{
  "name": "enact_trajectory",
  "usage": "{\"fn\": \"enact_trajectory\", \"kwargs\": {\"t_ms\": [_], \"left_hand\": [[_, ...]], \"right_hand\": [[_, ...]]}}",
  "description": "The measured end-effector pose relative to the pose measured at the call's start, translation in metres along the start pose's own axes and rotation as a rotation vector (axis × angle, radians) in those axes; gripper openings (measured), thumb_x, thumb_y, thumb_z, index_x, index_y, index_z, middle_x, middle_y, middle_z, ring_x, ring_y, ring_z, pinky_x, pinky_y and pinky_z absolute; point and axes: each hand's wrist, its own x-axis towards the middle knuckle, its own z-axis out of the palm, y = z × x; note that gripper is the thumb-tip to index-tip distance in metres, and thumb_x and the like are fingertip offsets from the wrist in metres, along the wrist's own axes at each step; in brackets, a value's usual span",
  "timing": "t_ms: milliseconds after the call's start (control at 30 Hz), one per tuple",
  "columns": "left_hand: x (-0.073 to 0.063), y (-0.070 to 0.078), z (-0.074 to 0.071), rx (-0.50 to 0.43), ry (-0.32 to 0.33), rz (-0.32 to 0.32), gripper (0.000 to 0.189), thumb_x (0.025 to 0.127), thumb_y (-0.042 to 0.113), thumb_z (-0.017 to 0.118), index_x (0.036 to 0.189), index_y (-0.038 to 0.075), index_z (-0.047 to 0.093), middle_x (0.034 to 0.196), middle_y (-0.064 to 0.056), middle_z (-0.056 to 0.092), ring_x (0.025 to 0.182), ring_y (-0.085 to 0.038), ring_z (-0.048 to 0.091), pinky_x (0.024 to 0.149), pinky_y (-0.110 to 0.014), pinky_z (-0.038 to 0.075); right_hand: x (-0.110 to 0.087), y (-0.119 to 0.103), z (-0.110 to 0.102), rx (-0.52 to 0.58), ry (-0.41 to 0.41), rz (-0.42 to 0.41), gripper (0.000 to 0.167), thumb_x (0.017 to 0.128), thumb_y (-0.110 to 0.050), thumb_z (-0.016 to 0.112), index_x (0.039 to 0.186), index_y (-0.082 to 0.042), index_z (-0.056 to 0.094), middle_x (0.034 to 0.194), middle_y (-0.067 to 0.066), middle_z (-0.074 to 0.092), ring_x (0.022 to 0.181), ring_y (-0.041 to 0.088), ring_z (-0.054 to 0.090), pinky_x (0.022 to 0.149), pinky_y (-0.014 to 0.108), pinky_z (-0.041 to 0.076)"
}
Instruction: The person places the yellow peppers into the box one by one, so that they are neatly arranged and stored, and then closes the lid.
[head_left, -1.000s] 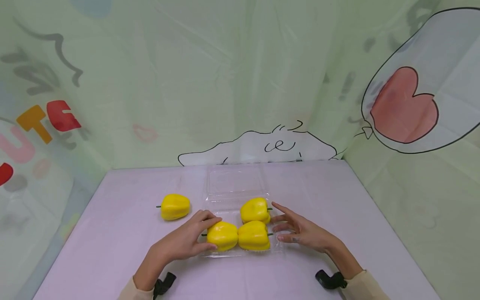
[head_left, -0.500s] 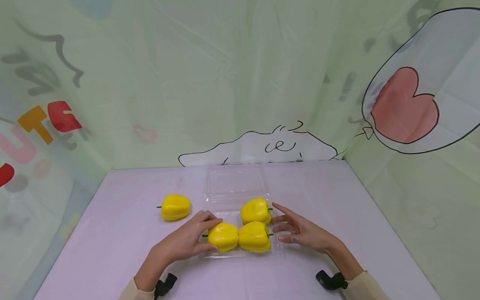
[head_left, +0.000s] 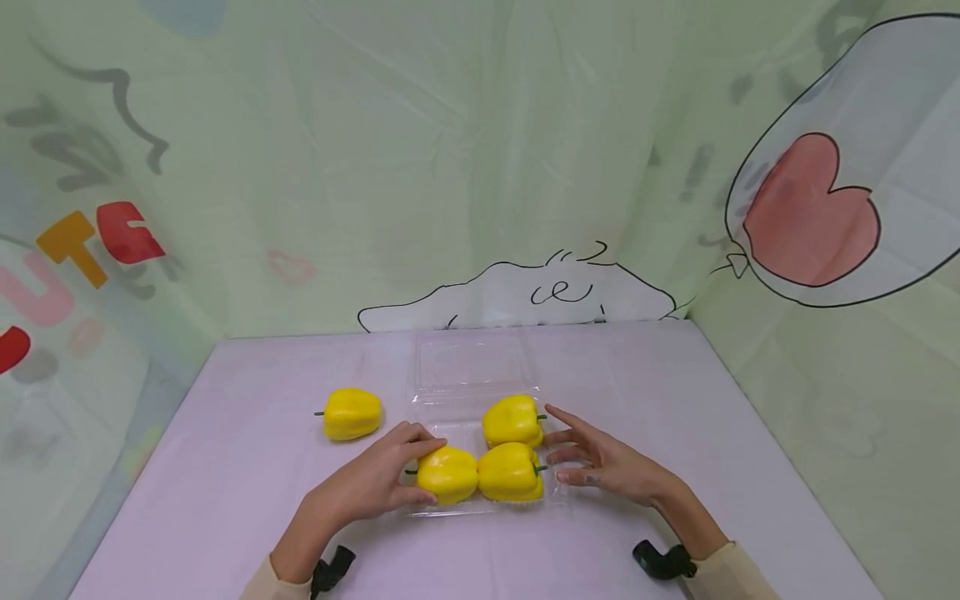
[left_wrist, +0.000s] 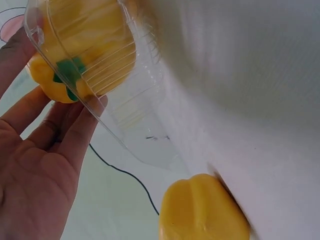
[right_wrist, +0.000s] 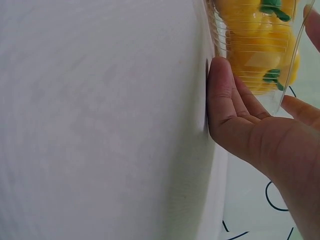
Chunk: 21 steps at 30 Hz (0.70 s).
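A clear plastic clamshell container (head_left: 461,433) lies with its lid back on the table. In its front left part sits a yellow bell pepper (head_left: 452,477), gripped by my left hand (head_left: 382,477) between thumb and fingers. Beside that pepper, at the front right, is a second yellow pepper (head_left: 508,472), and behind it a third (head_left: 512,421). My right hand (head_left: 607,465) rests at the container's right wall with loosely spread fingers, holding nothing. Through the clear wall, the left wrist view shows the gripped pepper's green stem (left_wrist: 70,75).
Another yellow bell pepper (head_left: 352,414) lies on the table left of the container, behind my left hand. The transparent lid (head_left: 472,362) reaches toward the table's back edge. Printed fabric walls (head_left: 375,167) enclose the pale table (head_left: 247,467) at the back and sides.
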Motion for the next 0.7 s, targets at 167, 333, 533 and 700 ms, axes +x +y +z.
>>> {"fn": "enact_trajectory", "kwargs": {"t_ms": [167,333,533,700], "left_hand": [[0.0026,-0.0025,-0.0014,-0.031,-0.004,-0.008,0.072,0.084,0.036,0.089,0.147,0.011,0.064,0.127,0.006,0.062,0.116,-0.011,0.056,0.104,-0.035,0.056],[0.0048,-0.0041,-0.0027,-0.034,-0.027,-0.026,0.074,0.084,0.037,0.09,0.148,0.012,0.063,0.129,0.006,0.063,0.118,-0.011,0.056,0.106,-0.036,0.055],[0.0056,-0.0044,-0.0026,-0.017,-0.043,-0.028,0.074,0.086,0.037,0.088,0.15,0.012,0.061,0.131,0.006,0.063,0.118,-0.01,0.057,0.107,-0.035,0.055],[0.0075,-0.0046,-0.0046,0.002,-0.062,-0.021,0.072,0.088,0.036,0.087,0.15,0.011,0.06,0.133,0.002,0.064,0.12,-0.013,0.058,0.107,-0.037,0.056]], "right_hand": [[0.0006,-0.0007,-0.0003,-0.005,-0.004,-0.002,0.097,0.101,-0.023,0.073,0.172,-0.024,0.009,0.159,0.03,0.045,0.136,0.043,0.058,0.107,0.053,0.058],[0.0013,-0.0011,-0.0004,-0.008,-0.002,-0.004,0.096,0.1,-0.022,0.074,0.172,-0.024,0.01,0.158,0.03,0.046,0.135,0.042,0.058,0.107,0.053,0.059],[0.0008,-0.0007,0.0002,0.001,0.003,0.01,0.097,0.1,-0.022,0.074,0.172,-0.024,0.009,0.159,0.03,0.045,0.136,0.043,0.057,0.107,0.053,0.058],[0.0002,-0.002,0.0006,0.006,0.003,0.011,0.097,0.1,-0.022,0.074,0.172,-0.024,0.009,0.159,0.03,0.045,0.136,0.043,0.057,0.107,0.052,0.059]]}}
